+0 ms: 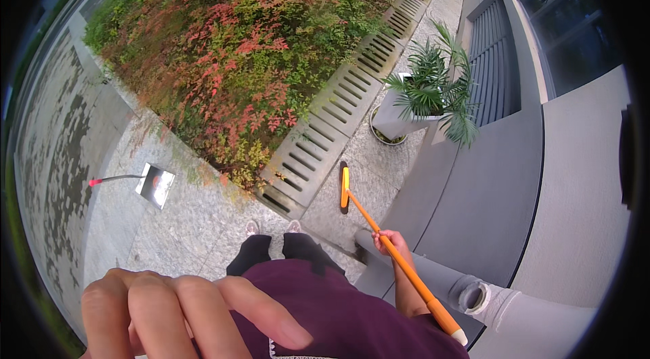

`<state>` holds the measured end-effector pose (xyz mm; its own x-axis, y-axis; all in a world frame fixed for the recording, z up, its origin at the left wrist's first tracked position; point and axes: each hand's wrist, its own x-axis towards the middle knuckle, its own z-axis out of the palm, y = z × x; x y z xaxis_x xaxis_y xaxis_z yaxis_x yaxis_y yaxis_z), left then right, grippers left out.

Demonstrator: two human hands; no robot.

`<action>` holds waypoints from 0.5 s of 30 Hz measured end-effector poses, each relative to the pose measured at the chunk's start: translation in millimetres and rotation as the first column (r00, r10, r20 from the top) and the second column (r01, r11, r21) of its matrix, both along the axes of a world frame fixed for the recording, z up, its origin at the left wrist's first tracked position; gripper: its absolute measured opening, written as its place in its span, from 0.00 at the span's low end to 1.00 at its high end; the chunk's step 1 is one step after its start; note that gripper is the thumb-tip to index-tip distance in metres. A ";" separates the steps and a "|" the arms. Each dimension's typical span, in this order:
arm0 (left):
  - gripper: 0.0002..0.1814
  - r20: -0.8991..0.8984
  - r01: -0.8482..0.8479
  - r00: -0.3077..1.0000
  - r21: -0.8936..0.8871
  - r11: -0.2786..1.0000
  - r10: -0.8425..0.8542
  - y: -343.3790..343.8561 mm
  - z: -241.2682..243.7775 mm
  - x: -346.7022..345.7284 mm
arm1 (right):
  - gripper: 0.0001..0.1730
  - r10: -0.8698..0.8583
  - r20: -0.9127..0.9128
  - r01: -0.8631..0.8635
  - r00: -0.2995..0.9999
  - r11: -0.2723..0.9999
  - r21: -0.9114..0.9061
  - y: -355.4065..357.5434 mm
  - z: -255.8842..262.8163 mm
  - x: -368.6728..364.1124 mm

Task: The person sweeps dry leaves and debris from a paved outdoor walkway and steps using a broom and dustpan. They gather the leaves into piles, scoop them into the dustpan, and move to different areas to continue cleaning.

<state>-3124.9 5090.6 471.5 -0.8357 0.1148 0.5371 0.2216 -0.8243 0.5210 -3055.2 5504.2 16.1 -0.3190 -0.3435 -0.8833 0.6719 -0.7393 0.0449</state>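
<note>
My right hand is closed around the orange pole of a push broom, whose yellow head with dark bristles rests on the stone paving ahead to the right. The pole slants back past my right side, ending in a white cap. Close to the camera at the lower left, my left hand is raised with curled fingers; its palm side is hidden, so whether it holds anything cannot be told. A metal dustpan with a thin dark handle and a red tip lies on the paving to the left.
Slotted concrete drain covers run beside a bed of red and green shrubs. A white planter with a palm stands near the grey wall. A thick pipe is at my right. My feet stand before the drain.
</note>
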 end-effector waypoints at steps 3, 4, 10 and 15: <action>0.20 0.113 0.002 0.994 -0.123 0.992 0.012 -38.4 -53.9 13.0 | 0.13 0.141 0.121 -0.133 0.983 0.989 -0.072 3.0 -9.2 -21.0; 0.22 0.252 0.063 0.967 -0.136 0.989 -0.027 -47.5 -74.2 18.3 | 0.11 0.135 0.134 -0.139 0.982 0.990 0.022 0.9 -3.1 -20.3; 0.20 0.704 -0.083 0.692 -0.142 0.986 0.160 -75.2 -131.7 65.6 | 0.07 0.312 0.082 -0.322 0.946 0.933 0.162 -19.6 0.2 -30.0; 0.17 0.758 -0.112 0.632 -0.115 0.987 0.160 -117.7 -143.9 57.8 | 0.06 0.542 0.052 -0.525 0.838 0.778 0.346 -50.5 20.1 -24.3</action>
